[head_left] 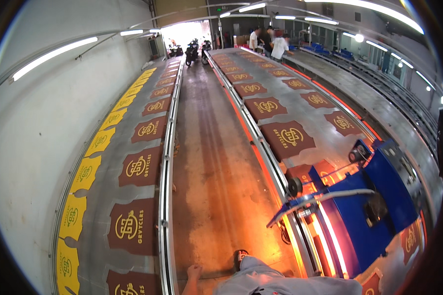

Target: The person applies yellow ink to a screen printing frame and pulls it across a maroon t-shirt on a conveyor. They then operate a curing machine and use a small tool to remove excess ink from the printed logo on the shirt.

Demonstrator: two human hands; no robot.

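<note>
My left hand (pixel 194 271) hangs low over the aisle, beside the metal rail (pixel 166 236) of the left table. Its fingers look curled in, and I see nothing in them. Closest to it on that table are brown printed fabric pieces (pixel 150 209) with yellow designs, laid flat in a row. My right hand is out of view. On my right, a blue machine with glowing heater tubes (pixel 344 216) straddles the right table, above more brown fabric pieces (pixel 288 152).
Yellow printed fabric pieces (pixel 78 179) line the left table's wall side. The concrete aisle (pixel 209 162) runs between the tables towards parked motorbikes (pixel 192 51). Several people (pixel 279 47) stand at the far right. A white wall (pixel 44 123) bounds the left.
</note>
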